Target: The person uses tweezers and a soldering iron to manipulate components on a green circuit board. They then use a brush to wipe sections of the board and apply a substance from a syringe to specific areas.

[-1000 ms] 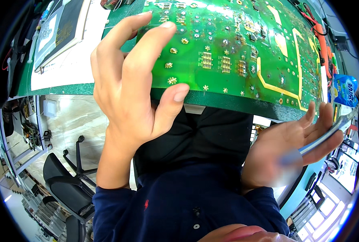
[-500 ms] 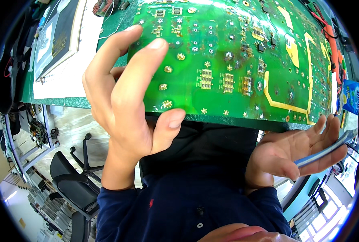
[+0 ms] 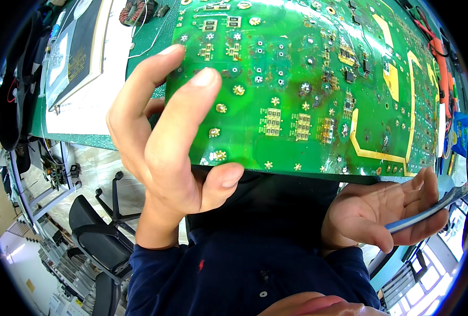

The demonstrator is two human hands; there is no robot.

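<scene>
A large green circuit board (image 3: 286, 150), with gold pads, solder joints and small chips, fills the upper middle. My left hand (image 3: 163, 142) curls round its near left corner. The index finger lies over the board's face, another fingertip is at its left edge, and the thumb is by the near edge. Palm up, my right hand (image 3: 376, 210) is at the board's near right corner; whether it touches the board I cannot tell. A slim blue-and-grey tool (image 3: 418, 218) lies across its fingers, held by the thumb; its exact kind is unclear.
Beneath the board is a green work mat (image 3: 144, 55). White paper (image 3: 81, 121) and a dark booklet (image 3: 84, 47) lie left, with a copper-wound coil (image 3: 134, 11) behind. Orange-handled tools (image 3: 439, 60) and a blue packet (image 3: 461, 134) stand right. An office chair (image 3: 97, 226) is at lower left.
The board's near edge shows lower in view, closer to me, and my left fingertips have shifted with it. My right hand sits slightly lower, still with the slim tool.
</scene>
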